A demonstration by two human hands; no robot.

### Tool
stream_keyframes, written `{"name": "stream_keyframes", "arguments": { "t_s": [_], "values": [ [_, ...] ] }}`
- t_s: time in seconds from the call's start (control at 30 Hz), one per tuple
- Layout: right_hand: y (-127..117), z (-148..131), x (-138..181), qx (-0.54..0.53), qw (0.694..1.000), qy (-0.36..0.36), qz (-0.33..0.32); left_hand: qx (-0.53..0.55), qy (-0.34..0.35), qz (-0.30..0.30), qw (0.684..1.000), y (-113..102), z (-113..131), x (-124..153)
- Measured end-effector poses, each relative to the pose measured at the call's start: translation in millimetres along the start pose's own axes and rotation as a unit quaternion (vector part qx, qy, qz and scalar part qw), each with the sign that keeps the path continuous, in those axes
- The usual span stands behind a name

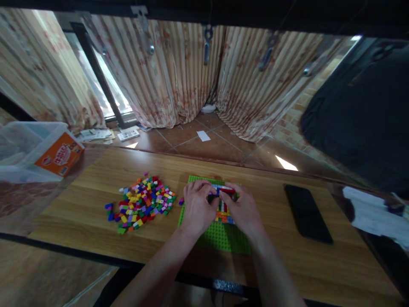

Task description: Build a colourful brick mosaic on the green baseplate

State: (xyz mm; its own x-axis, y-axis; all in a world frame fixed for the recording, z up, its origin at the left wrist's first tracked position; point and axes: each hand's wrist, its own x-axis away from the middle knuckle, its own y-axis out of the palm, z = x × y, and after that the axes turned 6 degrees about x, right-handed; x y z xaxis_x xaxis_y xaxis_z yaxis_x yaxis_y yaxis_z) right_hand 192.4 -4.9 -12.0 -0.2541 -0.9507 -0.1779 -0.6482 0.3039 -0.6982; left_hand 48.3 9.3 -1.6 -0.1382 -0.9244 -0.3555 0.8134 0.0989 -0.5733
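Note:
A green baseplate (220, 236) lies on the wooden table (96, 179) in front of me, with a small patch of coloured bricks (224, 209) built on it. Both hands rest over that patch. My left hand (198, 207) has its fingers curled and pinched at the far edge of the built bricks. My right hand (242, 209) is curled the same way, fingertips pressing on a red and white row of bricks (225, 189). Whether either hand holds a loose brick is hidden by the fingers.
A heap of loose coloured bricks (140, 202) lies left of the baseplate. A black phone (307, 213) lies to the right. A clear plastic box with an orange carton (59, 155) stands far left. A dark bag (361, 119) hangs at right.

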Motion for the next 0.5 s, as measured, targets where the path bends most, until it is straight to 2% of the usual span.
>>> {"name": "stream_keyframes", "arguments": {
  "t_s": [0.3, 0.4, 0.5],
  "values": [
    [-1, 0, -3, -0.024, 0.999, 0.010, -0.032, 0.004, -0.007, -0.011, 1.000, -2, 3, 4],
    [-2, -1, -2, -0.017, 0.999, 0.001, -0.036, 0.018, 0.008, -0.017, 1.000, -13, -1, 1],
    [-2, 0, -1, -0.012, 0.999, 0.008, -0.044, 0.044, 0.010, -0.022, 0.999, -36, -17, -5]
  ]
}}
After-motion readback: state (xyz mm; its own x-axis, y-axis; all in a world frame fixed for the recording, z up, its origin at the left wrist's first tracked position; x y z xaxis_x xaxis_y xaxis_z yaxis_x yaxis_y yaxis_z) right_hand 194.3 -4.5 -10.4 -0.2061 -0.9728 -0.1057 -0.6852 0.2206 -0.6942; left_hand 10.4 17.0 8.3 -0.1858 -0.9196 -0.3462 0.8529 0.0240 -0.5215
